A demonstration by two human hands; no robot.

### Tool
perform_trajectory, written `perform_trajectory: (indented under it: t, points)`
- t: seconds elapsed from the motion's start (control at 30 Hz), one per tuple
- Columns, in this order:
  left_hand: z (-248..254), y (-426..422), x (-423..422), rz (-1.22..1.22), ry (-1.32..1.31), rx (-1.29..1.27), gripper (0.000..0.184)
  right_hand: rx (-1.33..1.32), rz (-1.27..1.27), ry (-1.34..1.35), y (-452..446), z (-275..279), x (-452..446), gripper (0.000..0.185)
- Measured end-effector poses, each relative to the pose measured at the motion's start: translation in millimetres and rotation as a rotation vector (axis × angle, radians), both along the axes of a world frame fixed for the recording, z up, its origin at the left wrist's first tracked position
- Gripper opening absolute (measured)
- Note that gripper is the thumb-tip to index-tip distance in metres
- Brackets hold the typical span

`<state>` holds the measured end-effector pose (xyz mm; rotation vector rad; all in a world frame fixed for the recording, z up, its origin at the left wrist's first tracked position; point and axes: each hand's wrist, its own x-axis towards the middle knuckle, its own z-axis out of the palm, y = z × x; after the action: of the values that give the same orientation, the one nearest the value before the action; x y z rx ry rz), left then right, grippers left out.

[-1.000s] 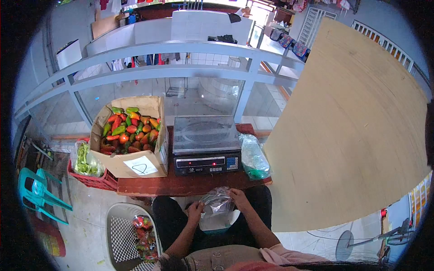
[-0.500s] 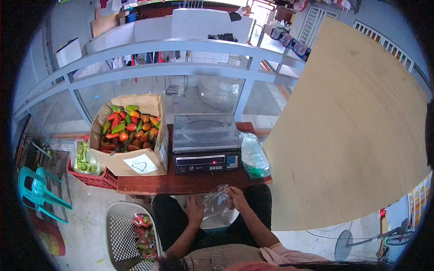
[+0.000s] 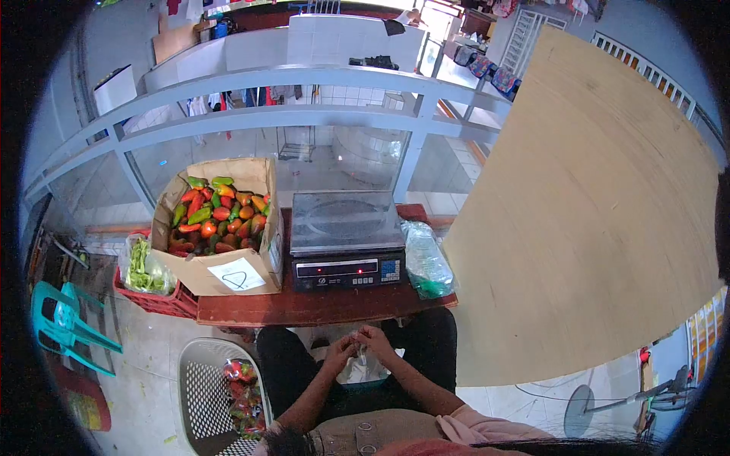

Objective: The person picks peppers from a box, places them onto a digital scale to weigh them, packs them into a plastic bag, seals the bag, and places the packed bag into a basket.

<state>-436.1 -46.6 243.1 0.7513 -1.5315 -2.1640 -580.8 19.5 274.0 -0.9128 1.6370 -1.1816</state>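
Over my lap, my left hand [image 3: 339, 355] and my right hand [image 3: 374, 341] are close together, fingers pinched at the top of a clear plastic bag [image 3: 363, 369]. The bag hangs down between my knees, and whether anything is in it I cannot tell. In front of me on a red-brown table [image 3: 319, 308] stands a digital scale [image 3: 347, 237] with a bare platform and small red lights. To its left is a cardboard box [image 3: 199, 275] of red and green peppers [image 3: 217, 216]. A pack of clear plastic bags [image 3: 426, 258] lies right of the scale.
A white-grey basket [image 3: 199, 387] with bagged peppers [image 3: 243, 395] sits on the floor at my left. Behind it are a red crate [image 3: 163, 302] with bagged green vegetables and a teal chair [image 3: 68, 327]. A large plywood sheet [image 3: 585, 220] rises at my right, near a fan [image 3: 579, 410].
My hands have come together and lower toward my lap; before, they were apart, with the right one holding the bag up. The bag now hangs lower. Table items stay in place.
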Motion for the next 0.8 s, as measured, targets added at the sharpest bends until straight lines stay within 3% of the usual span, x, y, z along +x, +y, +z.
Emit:
perform_trajectory:
  t: [0.2, 0.3, 0.4, 0.43, 0.5, 0.6, 0.73, 0.8]
  points:
    - [-29.6, -9.2, 8.4, -0.053, -0.565, -0.326, 0.03, 0.006, -0.261, -0.279, 2.9, -1.2, -12.2, 0.023]
    - [-51.1, -4.7, 10.0, -0.128, -0.712, -0.659, 0.034, -0.043, -0.303, -0.538, 5.5, 11.3, -8.2, 0.021]
    - [-19.3, -2.8, 8.1, -0.293, -0.822, -0.715, 0.03, -0.024, -0.287, -0.698, 7.2, 1.1, -4.6, 0.022]
    - [-29.5, -2.5, 6.5, -0.144, -0.676, -0.681, 0.03, -0.009, -0.276, -0.724, 9.4, -2.5, -2.6, 0.022]
    - [-49.6, -5.1, 1.8, 0.147, -0.384, -0.601, 0.03, 0.044, -0.23, -0.394, 7.3, -5.7, -6.3, 0.023]
    - [9.6, -8.0, -0.4, 0.198, -0.069, -0.165, 0.033, -0.001, -0.183, -0.012, 5.4, -7.7, -5.4, 0.024]
    - [-15.9, 0.8, -3.0, -0.073, -0.244, -0.417, 0.033, -0.005, -0.097, 0.153, 2.9, -25.4, -3.6, 0.025]
    - [-17.6, 4.5, -2.1, -0.125, -0.351, -0.553, 0.03, 0.065, -0.029, -0.028, 6.3, -8.5, -4.3, 0.024]
